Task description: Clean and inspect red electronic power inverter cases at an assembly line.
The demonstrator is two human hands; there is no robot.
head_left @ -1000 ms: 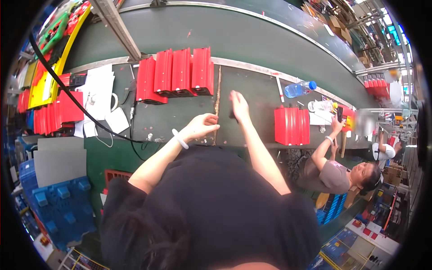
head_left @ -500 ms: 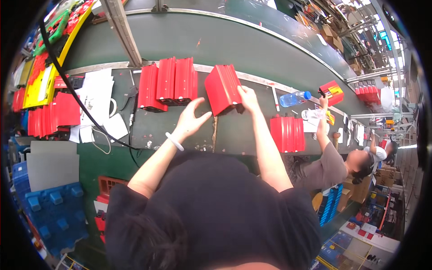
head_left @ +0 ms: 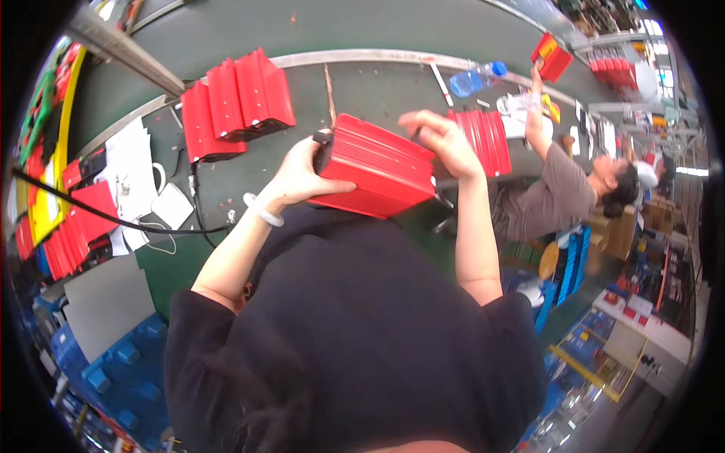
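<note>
A red ribbed metal case [head_left: 381,162] is held tilted over the near edge of the bench. My left hand [head_left: 302,177] grips its dark left end, with the thumb lying across the ribs. Close to the case's right end is my right hand [head_left: 449,143], its fingers bent and parted; whether a fingertip touches the case is unclear. To the left on the bench, several similar red cases [head_left: 238,98] stand side by side. Beyond my right hand sits another group of red ribbed cases [head_left: 483,140].
A clear bottle with a blue cap [head_left: 476,79] lies at the back right. White papers [head_left: 124,162] and a black cable [head_left: 113,215] are on the left. At the right, a co-worker [head_left: 563,181] holds up a red case [head_left: 553,57] with a yellow label.
The red case has come from the back of the bench toward my body and turned on its side. My left hand has taken its left end; my right hand has loosened from it.
</note>
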